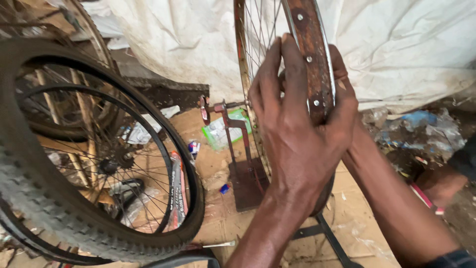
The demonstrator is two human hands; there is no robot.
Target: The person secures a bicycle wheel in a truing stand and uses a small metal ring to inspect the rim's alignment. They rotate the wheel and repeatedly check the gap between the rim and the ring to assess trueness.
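On a cardboard-strewn floor (233, 223), both hands (302, 119) close around the upright rusty wheel rim (310, 44) between them.

rim (311, 59) in stand (243, 164), tyred wheel (74, 164) left

Pretty tight here: we've got the big tyred wheel (89, 164) crowding the left and the stand (243, 164) blocking underneath, so the only open room is the cardboard floor (357, 213) down right.
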